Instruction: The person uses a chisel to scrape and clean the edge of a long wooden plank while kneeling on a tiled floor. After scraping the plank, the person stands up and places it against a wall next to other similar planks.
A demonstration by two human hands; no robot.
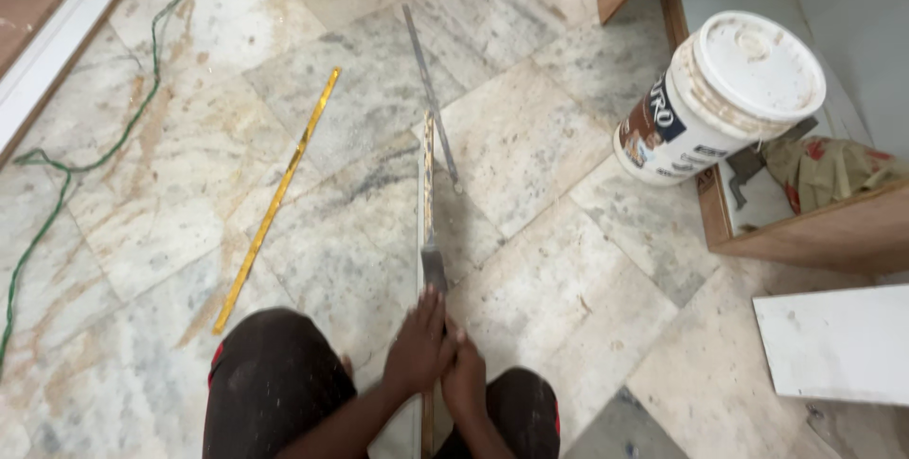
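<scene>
White bucket (724, 95) with its lid on sits top right by a wooden cabinet (805, 232) that's got a crumpled cloth (833, 170) inside. Marble floor (530, 147), green cord (57, 175) at left, yellow strip (275, 199) lying flat. Left hand (417, 345) and right hand (464, 374) are both clamped together on a thin board (428, 185) standing on edge between the knees.

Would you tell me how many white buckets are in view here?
1. The white bucket stands tilted at upper right, against the wooden cabinet edge. Others may be hidden beyond the frame.
</scene>
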